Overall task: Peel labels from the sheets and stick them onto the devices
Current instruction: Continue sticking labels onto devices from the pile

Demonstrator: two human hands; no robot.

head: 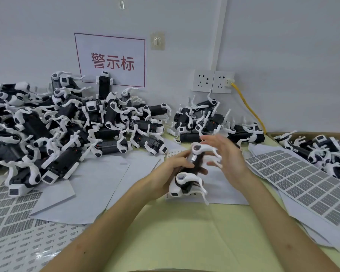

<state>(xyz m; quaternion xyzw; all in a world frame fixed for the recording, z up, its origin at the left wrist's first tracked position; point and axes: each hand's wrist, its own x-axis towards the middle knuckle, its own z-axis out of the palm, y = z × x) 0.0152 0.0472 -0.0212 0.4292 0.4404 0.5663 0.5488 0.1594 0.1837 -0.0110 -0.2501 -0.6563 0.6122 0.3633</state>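
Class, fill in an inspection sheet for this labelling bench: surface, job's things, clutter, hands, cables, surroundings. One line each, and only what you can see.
Surface: pale green table, largely covered by paper.
Job's things: one toy robot dog in hand; label sheet of grey labels at right, more label sheets at left; big pile of dogs at left, smaller pile behind the hands, more in a cardboard box at right.
Clutter: blank sheets lying loose and overlapping.
Hands: left hand grips the dog; right hand open beside it, blurred.
Cables: yellow cable plugged into the right wall socket.
Surroundings: white wall, red-lettered sign, adhesive hook.
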